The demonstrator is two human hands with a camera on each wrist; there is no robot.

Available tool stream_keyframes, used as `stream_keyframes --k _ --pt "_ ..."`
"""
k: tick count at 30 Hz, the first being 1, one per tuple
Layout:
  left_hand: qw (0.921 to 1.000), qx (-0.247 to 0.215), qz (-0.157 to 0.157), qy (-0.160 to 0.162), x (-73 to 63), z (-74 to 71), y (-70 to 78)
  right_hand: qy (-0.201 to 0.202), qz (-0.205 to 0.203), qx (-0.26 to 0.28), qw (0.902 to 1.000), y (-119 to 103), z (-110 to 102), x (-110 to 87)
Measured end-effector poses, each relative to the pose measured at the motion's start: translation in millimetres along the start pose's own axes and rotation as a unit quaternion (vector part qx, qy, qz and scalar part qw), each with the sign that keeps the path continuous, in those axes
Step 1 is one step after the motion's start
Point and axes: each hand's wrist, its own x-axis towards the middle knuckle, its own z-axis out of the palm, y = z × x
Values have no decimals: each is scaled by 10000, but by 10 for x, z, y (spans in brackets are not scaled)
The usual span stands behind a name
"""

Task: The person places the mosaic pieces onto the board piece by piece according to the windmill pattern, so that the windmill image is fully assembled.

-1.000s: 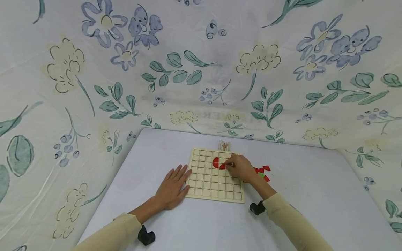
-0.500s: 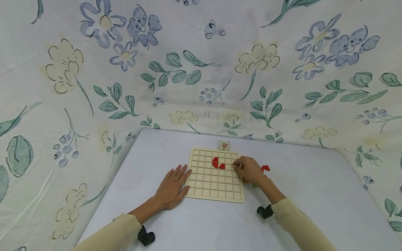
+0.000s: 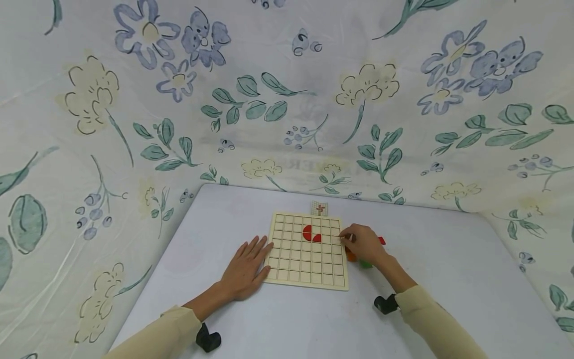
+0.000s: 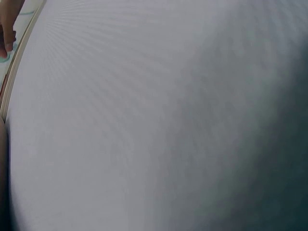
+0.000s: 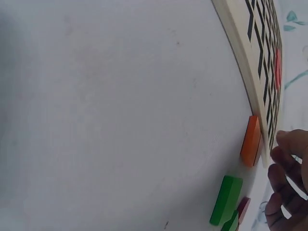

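Board (image 3: 306, 254) between left hand (image 3: 247, 269) and right hand (image 3: 364, 243)

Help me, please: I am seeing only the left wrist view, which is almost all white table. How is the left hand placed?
Observer: In the head view, the left hand lies palm down, with fingertips at the left edge of the board.
Operator: Thank you. And what is behind the board?
Observer: A small patterned card, just beyond its far edge.
Operator: Is some piece waiting on the right side?
Observer: Yes, an orange block lies beside the board there.
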Motion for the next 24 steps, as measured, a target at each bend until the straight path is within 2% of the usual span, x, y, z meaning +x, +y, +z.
stream_keyframes --k 5,12,24 --pt "10000 -42 -17 -37 1 -4 3 18 118 -93 9999 69 -29 -28" --pt "10000 -74 13 18 5 -19 10 107 555 -306 9979 231 -73 -59" --pt "10000 -16 5 9 6 -2 -2 100 751 -613 9952 450 -279 -199"
